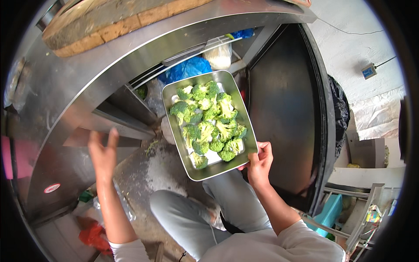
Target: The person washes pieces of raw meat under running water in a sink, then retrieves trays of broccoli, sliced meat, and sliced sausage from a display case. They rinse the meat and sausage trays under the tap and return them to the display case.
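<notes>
A rectangular stainless steel tray [246,131] with broccoli florets [206,131] spread over its bottom is tilted in front of me. My right hand [261,161] grips its near right corner, thumb at the rim. Apart from the tray, my left hand [104,145] is blurred, with fingers spread and nothing in it, close to the steel counter front. Beyond the tray is an open cabinet under the counter, where a blue plastic bag [190,68] and a clear bag with pale contents [219,55] show on a wire shelf [209,49].
The dark cabinet door [281,108] stands wide at the right. A thick wooden cutting board [121,23] lies on the steel counter [85,68]. On the lower left are a red plastic bag [95,235] and clear plastic. A teal bin [329,213] stands at the right.
</notes>
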A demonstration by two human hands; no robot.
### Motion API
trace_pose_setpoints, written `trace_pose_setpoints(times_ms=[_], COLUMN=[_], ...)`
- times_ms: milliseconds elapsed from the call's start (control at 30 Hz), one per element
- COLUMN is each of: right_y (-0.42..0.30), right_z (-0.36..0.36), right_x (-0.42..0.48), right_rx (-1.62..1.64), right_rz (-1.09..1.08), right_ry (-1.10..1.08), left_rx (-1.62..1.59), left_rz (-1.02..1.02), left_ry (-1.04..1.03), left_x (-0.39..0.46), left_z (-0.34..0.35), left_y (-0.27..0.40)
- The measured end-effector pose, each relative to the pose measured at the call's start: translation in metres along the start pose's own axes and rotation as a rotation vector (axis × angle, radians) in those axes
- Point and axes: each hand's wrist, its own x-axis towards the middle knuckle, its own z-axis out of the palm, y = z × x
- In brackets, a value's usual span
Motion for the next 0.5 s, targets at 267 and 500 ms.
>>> trace_pose_setpoints(times_ms=[267, 500], right_y=[-0.096, -0.234], right_z=[0.005, 0.001], right_x=[-0.026, -0.15], right_rx=[-0.077, -0.037], right_rz=[0.193, 0.35], right_ry=[-0.088, -0.32], left_rx=[-1.073, -0.897], left_rz=[-1.083, -1.155], left_ry=[-0.765, -0.465], left_x=[-0.143, -0.212], left_z=[0.017, -0.143], left_y=[0.092, 0.22])
